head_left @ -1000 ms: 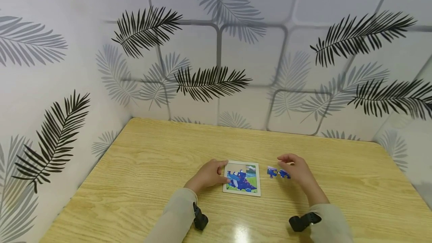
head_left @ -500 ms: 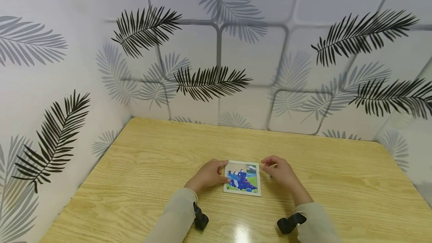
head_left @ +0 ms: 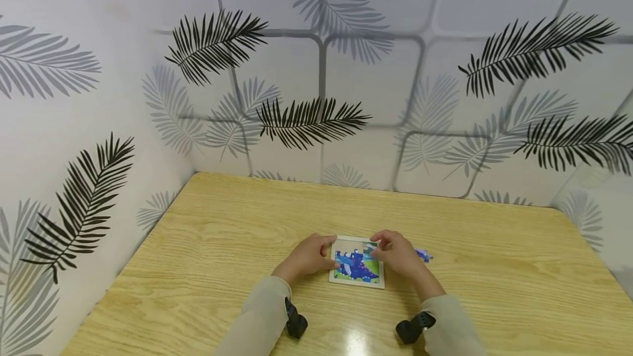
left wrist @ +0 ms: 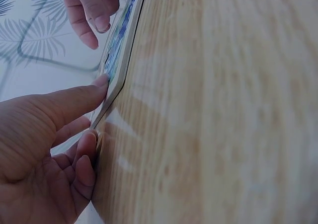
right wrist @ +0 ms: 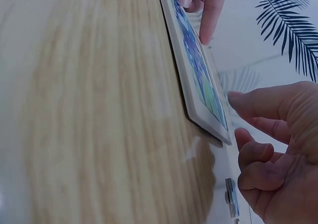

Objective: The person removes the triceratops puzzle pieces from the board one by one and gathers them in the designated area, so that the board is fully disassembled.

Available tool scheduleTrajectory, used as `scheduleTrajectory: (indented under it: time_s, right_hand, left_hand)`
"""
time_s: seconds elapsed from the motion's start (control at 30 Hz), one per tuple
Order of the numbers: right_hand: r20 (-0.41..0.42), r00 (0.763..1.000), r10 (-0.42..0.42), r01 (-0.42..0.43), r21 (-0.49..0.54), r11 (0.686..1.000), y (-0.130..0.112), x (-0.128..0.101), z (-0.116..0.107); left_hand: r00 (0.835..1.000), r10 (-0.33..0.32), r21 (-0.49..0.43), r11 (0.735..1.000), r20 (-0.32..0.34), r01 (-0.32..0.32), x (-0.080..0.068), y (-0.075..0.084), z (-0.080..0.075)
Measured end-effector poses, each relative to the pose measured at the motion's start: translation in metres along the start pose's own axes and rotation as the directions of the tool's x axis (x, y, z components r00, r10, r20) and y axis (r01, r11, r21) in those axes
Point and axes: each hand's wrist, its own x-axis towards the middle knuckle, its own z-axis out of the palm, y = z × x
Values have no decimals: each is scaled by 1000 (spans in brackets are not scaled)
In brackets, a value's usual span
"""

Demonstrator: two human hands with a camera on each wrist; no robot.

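A small white-framed puzzle tray [head_left: 357, 283] with a blue dinosaur picture lies flat near the table's front. My left hand [head_left: 309, 257] rests against its left edge; in the left wrist view one straight digit touches the tray [left wrist: 117, 80] while the others curl beside it. My right hand [head_left: 398, 257] hovers over the tray's upper right corner, fingertips down on the picture. The right wrist view shows its fingers [right wrist: 258, 154] curled beside the tray [right wrist: 198, 110]; whether they pinch a piece is hidden. One loose blue piece [head_left: 423, 255] lies just right of that hand.
The light wooden table [head_left: 222, 224] stands in a corner of walls papered with leaf prints, close on the left, back and right. A black wrist camera [head_left: 295, 324] sits on each sleeve.
My right hand moved left from the two loose pieces to the tray's upper right corner. Only one loose piece now shows on the table. The left hand stayed put.
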Motion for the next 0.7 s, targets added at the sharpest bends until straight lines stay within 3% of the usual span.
scheduleTrajectory:
  time_s: [0.7]
  right_hand:
    - [27,999,31,-28,-119,993,-8,7,9]
  left_hand:
    - [1000,-18,9,1000,0,18,0,-3,1]
